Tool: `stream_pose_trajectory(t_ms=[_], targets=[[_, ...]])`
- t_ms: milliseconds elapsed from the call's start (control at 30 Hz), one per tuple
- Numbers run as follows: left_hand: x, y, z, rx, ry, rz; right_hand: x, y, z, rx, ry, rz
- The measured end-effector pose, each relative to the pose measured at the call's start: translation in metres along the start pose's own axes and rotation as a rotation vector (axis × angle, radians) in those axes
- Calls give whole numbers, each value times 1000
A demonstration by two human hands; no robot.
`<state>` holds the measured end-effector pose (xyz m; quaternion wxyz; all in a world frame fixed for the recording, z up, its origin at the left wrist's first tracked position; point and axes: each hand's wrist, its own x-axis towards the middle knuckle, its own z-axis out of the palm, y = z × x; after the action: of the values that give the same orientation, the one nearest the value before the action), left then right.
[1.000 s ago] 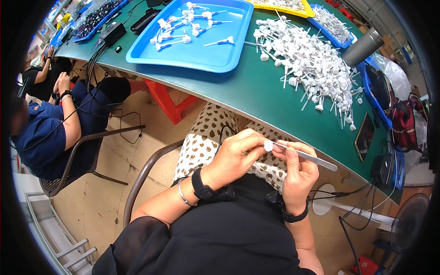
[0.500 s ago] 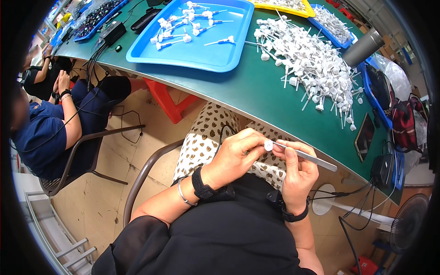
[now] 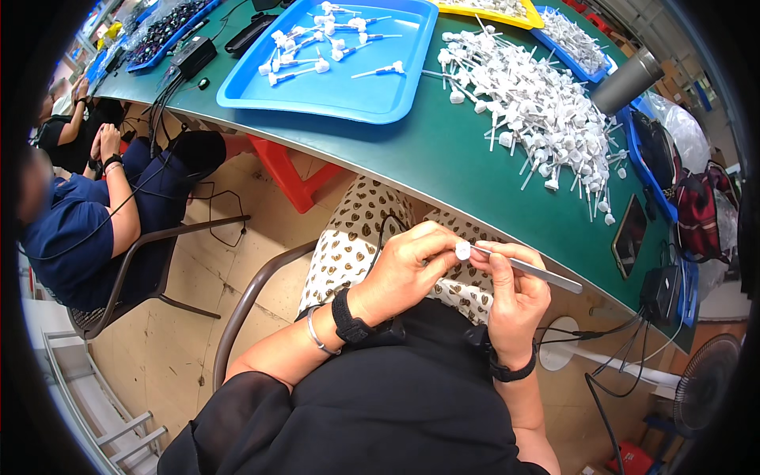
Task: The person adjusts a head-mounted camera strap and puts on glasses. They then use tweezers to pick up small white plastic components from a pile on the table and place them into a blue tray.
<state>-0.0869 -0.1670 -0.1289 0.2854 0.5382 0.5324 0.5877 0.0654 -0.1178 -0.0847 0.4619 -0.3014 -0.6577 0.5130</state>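
Note:
Over my lap, my left hand pinches a small white plastic part with a round head. My right hand grips a flat, slim metal tool, perhaps tweezers or a blade. Its inner end meets the white part; the fingers partly hide that end. On the green table beyond lies a big heap of similar white parts with thin stems. To its left, a blue tray holds several more of them, spread out.
A phone and a grey metal bottle are at the right. Behind the heap are a yellow tray and another blue tray. A black fan stands lower right. Two people sit at the left, one on a chair.
My hands keep almost the same place, the white part and metal tool still in them. The seated person at the left has shifted their head slightly.

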Motion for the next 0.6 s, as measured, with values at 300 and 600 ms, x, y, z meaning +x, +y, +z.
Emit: stream_pose_trajectory(t_ms=[300,600], targets=[[-1,1,-2,43,-33,84,5,-11,-12,-1,-81,162],[-2,-5,0,-74,-43,12,-1,-14,-9,-2,8,32]])
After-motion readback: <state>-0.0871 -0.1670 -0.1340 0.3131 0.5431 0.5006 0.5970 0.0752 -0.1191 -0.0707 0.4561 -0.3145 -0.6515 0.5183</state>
